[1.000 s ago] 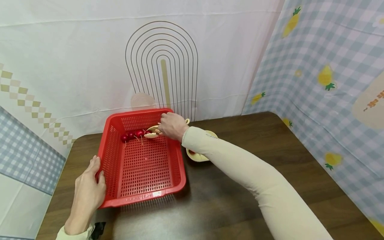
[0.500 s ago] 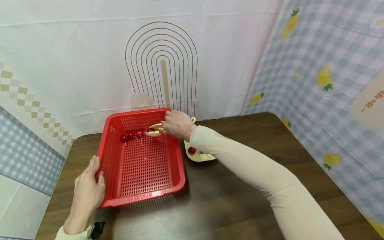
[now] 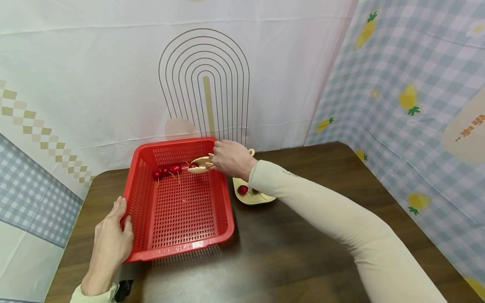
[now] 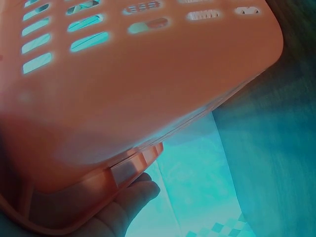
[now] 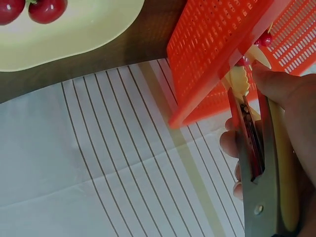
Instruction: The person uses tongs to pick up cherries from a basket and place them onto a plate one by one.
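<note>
My left hand point(image 3: 113, 235) holds the left rim of a red perforated plastic basket point(image 3: 221, 236); in the left wrist view its fingers lie under the rim. My right hand point(image 3: 233, 159) grips cream serving tongs point(image 3: 198, 170) over the basket's right wall, and the right wrist view shows the metal inside of their arms point(image 5: 261, 207). Between the scalloped tong tips is a red cherry point(image 3: 193, 166), partly hidden by them. Several more cherries point(image 3: 176, 168) with stems lie in a row by the basket's back wall.
A cream plate point(image 3: 238, 183) with cherries point(image 3: 243, 190) stands right of the basket, partly hidden by my right arm. The dark wooden table point(image 3: 288, 252) meets a white cloth wall point(image 3: 280, 84) behind and a checked cloth point(image 3: 379, 92) at the right.
My right hand and the tongs have shifted slightly right, the cherry at the tips moving away from the row. More of the plate now shows. The left hand and basket have stayed put.
</note>
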### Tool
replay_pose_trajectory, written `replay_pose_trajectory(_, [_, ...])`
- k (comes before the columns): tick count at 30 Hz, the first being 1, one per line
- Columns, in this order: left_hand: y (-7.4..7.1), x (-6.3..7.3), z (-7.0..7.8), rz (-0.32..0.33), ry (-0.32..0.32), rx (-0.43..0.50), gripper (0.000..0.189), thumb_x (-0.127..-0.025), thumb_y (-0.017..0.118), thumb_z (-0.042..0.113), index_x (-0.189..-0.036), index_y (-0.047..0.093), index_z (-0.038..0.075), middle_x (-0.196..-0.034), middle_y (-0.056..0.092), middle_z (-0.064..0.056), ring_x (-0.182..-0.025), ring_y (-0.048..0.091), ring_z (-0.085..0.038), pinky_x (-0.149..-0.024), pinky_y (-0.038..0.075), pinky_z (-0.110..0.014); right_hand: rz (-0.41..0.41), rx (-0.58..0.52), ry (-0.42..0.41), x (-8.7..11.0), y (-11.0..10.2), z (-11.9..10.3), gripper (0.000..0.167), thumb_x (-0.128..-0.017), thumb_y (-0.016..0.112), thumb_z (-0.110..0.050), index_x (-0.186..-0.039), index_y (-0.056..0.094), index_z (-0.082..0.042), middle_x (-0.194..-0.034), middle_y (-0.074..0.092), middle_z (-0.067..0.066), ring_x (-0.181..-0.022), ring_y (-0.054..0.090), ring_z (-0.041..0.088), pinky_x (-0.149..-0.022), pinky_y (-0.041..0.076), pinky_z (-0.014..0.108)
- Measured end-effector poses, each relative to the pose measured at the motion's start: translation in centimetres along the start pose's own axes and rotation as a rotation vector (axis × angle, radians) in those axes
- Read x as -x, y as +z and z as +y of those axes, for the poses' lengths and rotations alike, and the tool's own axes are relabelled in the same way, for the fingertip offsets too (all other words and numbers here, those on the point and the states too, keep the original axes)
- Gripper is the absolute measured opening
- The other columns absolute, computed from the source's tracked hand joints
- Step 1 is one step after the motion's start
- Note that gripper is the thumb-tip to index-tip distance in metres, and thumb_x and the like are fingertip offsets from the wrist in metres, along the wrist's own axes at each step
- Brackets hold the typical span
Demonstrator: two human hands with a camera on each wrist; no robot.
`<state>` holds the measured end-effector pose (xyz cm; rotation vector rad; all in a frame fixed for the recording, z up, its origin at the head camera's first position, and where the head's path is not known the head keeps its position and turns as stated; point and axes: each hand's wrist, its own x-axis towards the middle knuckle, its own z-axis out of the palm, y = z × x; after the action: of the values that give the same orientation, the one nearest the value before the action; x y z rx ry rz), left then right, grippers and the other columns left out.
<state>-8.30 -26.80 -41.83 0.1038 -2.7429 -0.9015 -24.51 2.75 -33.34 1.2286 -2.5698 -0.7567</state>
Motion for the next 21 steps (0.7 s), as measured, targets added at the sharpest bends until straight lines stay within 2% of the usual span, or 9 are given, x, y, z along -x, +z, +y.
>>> replay_pose_trajectory(7, [0.1,0.0,0.0,0.004,-0.006,0.004,0.054,-0.100,0.049,0.003,-0.153,0.037,-0.007,-0.160,0.036,-0.026,-0.144,0.040,-0.050,-0.114,0.036,-0.066,0.003,-0.008,-0.006,0.8,-0.1,0.5,0.027,-0.102,0.056,-0.020,-0.089,0.079,-0.018,-0.097,0.076,-0.002,-0.096,0.066,0.020,-0.087,0.055,0.031])
replay_pose_trajectory(13, [0.1,0.0,-0.1,0.000,-0.004,0.003,0.054,-0.101,0.049,0.003,-0.153,0.037,-0.008,-0.160,0.035,-0.026,-0.145,0.039,-0.050,-0.114,0.035,-0.066,0.012,-0.012,0.003,1.7,-0.2,0.9,0.029,-0.101,0.060,-0.034,-0.087,0.078,-0.017,-0.100,0.075,0.000,-0.097,0.065,0.021,-0.088,0.054,0.032])
replay_pose_trajectory(21, [0.0,0.0,-0.1,-0.005,-0.007,0.000,0.054,-0.101,0.049,0.003,-0.153,0.037,-0.008,-0.160,0.035,-0.026,-0.145,0.039,-0.050,-0.115,0.035,-0.065,0.010,-0.015,0.003,2.9,-0.5,1.4,0.032,-0.100,0.063,-0.041,-0.092,0.079,-0.015,-0.100,0.074,0.000,-0.096,0.063,0.021,-0.087,0.054,0.031])
